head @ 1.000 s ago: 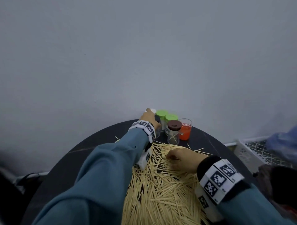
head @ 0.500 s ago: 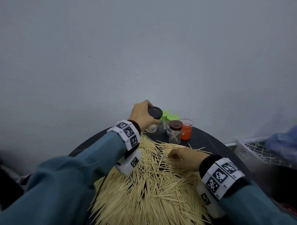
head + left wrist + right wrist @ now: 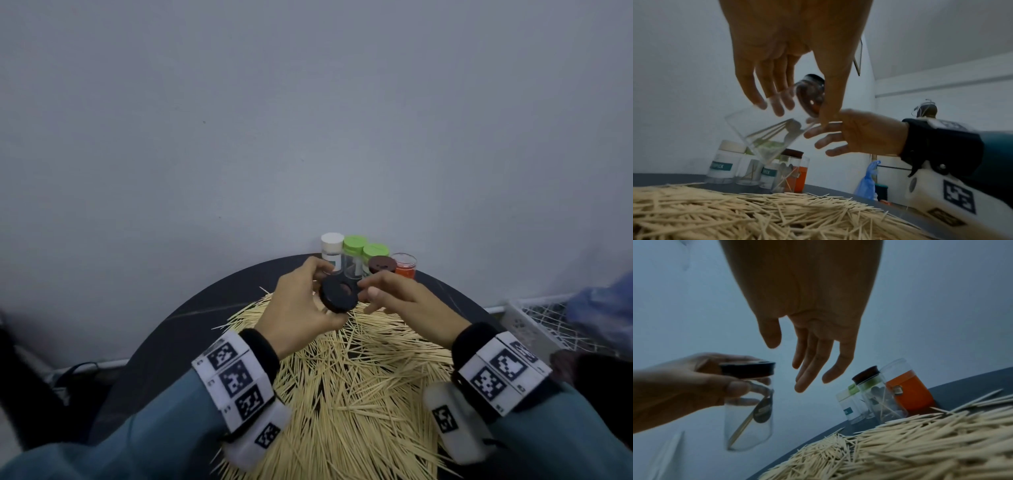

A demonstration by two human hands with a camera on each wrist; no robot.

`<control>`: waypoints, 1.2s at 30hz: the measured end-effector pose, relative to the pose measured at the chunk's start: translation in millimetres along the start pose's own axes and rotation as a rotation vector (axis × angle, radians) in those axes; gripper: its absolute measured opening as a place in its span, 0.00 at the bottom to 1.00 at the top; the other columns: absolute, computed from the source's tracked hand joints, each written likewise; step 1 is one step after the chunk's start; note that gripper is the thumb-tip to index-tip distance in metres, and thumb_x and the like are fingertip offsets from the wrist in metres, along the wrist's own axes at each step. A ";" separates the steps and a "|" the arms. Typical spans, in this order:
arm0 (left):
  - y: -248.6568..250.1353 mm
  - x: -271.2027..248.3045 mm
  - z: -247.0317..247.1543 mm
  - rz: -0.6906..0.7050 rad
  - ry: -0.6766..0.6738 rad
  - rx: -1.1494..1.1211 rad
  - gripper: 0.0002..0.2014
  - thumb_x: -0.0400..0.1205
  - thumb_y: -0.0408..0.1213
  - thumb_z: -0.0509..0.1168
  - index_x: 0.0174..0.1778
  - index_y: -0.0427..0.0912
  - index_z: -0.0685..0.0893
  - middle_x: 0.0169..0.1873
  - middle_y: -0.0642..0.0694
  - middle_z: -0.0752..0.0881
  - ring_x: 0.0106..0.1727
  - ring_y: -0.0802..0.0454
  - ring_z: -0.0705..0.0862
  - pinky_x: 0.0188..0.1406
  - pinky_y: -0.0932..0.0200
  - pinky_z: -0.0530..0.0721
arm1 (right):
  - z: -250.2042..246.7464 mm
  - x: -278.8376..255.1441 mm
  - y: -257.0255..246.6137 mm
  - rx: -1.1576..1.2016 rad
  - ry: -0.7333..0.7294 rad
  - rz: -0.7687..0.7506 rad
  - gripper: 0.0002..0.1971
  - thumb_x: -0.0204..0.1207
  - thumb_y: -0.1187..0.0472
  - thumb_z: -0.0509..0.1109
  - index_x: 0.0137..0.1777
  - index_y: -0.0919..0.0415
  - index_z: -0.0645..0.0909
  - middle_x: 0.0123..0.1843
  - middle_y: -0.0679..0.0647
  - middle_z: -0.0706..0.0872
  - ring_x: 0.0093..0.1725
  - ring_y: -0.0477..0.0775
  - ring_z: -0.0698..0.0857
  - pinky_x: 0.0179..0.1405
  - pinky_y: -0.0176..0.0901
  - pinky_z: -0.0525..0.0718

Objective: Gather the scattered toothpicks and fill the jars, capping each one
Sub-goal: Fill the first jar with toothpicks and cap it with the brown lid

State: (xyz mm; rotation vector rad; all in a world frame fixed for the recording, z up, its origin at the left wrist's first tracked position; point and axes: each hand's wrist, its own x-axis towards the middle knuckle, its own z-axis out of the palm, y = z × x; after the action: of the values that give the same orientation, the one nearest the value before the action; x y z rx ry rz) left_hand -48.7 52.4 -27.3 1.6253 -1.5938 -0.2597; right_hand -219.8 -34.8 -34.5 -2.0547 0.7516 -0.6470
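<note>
My left hand [image 3: 308, 301] grips a clear jar [image 3: 748, 410] with a black lid [image 3: 339, 294], holding it tilted in the air above the toothpick pile [image 3: 359, 383]. A few toothpicks lie inside the jar [image 3: 766, 131]. My right hand [image 3: 387, 294] hovers open just right of the lid, its fingers [image 3: 809, 369] stretched toward it with a small gap between. It holds nothing. The pile covers most of the round black table [image 3: 191, 318].
Several jars stand at the table's far edge: a white-lidded one [image 3: 332, 244], two green-lidded ones [image 3: 355, 244], a brown-lidded one [image 3: 382, 264], and an orange one [image 3: 405, 268] with no lid. A white wire basket [image 3: 534, 318] and a blue bag [image 3: 603, 301] sit to the right.
My left hand has lifted the black-lidded jar from the back row and brought it toward me over the pile. My right hand has risen off the toothpicks and opened beside the lid.
</note>
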 end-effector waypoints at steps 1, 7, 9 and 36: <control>0.5 -1.1 -0.3 0.012 -0.007 0.015 0.31 0.64 0.37 0.80 0.62 0.44 0.76 0.51 0.54 0.84 0.48 0.66 0.80 0.43 0.83 0.73 | 2.2 -1.9 -3.1 0.034 0.006 -0.005 0.10 0.81 0.56 0.60 0.59 0.53 0.77 0.53 0.47 0.86 0.47 0.41 0.87 0.46 0.26 0.78; 6.7 -6.8 -2.2 0.052 -0.029 0.023 0.31 0.67 0.43 0.78 0.63 0.45 0.73 0.46 0.55 0.84 0.45 0.69 0.81 0.42 0.81 0.75 | 17.6 -11.1 -15.7 0.102 -0.005 -0.048 0.24 0.71 0.45 0.66 0.66 0.52 0.72 0.57 0.42 0.83 0.41 0.39 0.85 0.43 0.32 0.83; 8.1 -8.7 -1.0 0.062 -0.048 0.046 0.30 0.68 0.43 0.78 0.64 0.46 0.73 0.47 0.56 0.84 0.48 0.65 0.82 0.44 0.75 0.79 | 22.0 -12.9 -17.7 0.042 0.009 -0.074 0.26 0.68 0.44 0.68 0.65 0.49 0.71 0.53 0.39 0.83 0.38 0.37 0.83 0.40 0.30 0.81; -3.6 -8.9 4.1 0.086 -0.114 0.010 0.26 0.73 0.43 0.75 0.67 0.47 0.77 0.46 0.60 0.79 0.52 0.64 0.78 0.45 0.85 0.69 | 15.3 -8.9 -10.8 -0.096 -0.045 -0.141 0.23 0.81 0.58 0.61 0.77 0.52 0.65 0.44 0.31 0.71 0.43 0.17 0.73 0.46 0.19 0.72</control>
State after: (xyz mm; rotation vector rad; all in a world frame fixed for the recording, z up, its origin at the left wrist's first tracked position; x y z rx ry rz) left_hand -50.3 58.3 -35.7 1.5695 -1.7486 -0.3039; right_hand -212.7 -15.2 -35.0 -2.2183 0.6268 -0.6521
